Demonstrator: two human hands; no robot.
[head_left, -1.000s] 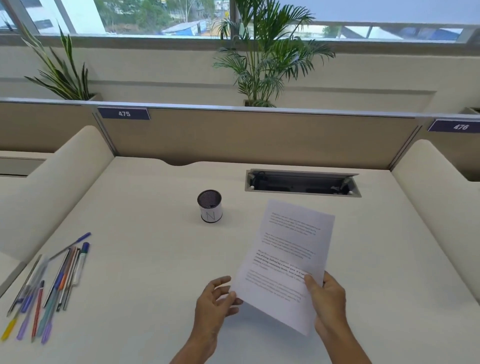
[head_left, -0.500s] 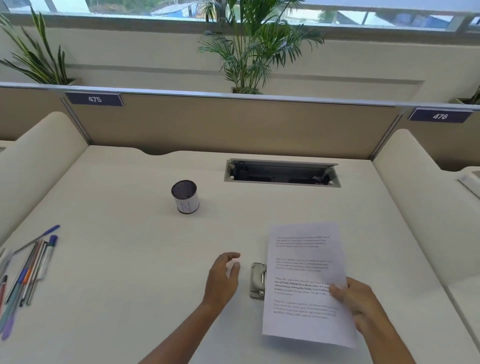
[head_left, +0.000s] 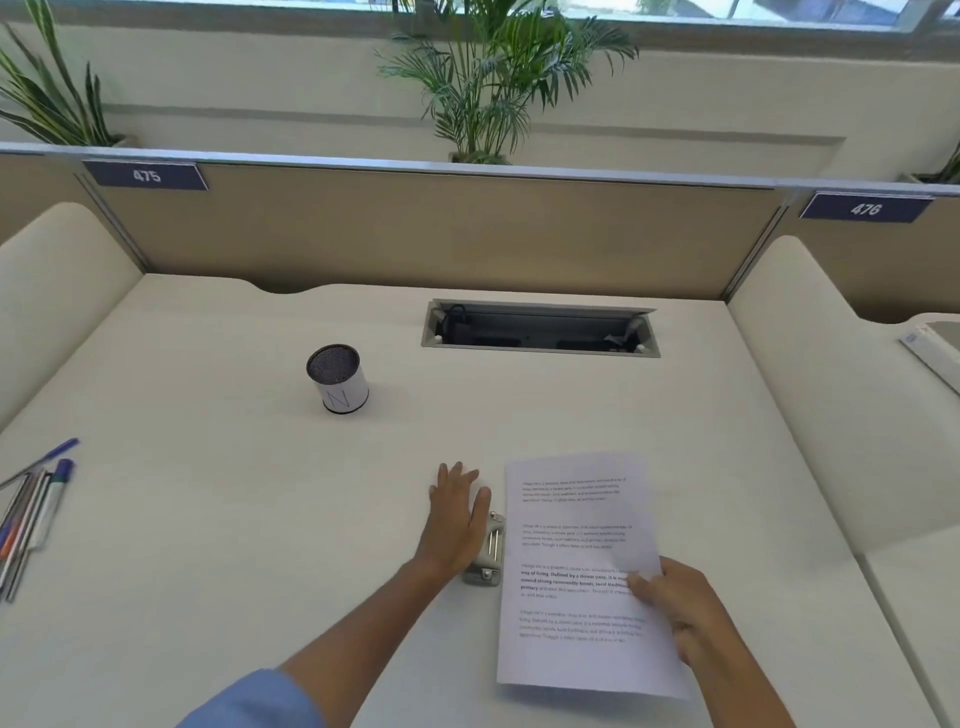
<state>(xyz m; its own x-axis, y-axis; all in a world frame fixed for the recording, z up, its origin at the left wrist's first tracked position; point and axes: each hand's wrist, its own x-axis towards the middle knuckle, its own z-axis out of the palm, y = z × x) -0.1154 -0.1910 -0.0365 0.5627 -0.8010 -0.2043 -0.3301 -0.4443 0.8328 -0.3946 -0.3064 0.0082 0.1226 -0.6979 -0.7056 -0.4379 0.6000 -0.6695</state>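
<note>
A printed sheet of paper (head_left: 574, 525) hangs just above the desk at the near right. My right hand (head_left: 675, 603) pinches its right edge, thumb on top of the text. A small metal hole punch (head_left: 488, 558) lies on the desk right beside the sheet's left edge. My left hand (head_left: 457, 514) reaches over the punch with straight fingers and partly covers its left side; whether the palm presses on it I cannot tell.
A mesh pen cup (head_left: 337, 378) marked N stands farther back on the left. Several pens (head_left: 36, 512) lie at the desk's left edge. An open cable box (head_left: 540, 330) is sunk into the desk (head_left: 218, 519) at the back. Padded dividers flank both sides.
The sheet moved right and down, uncovering the hole punch. My left hand let go of the sheet's edge and now stretches flat over the punch. The view tilted downward.
</note>
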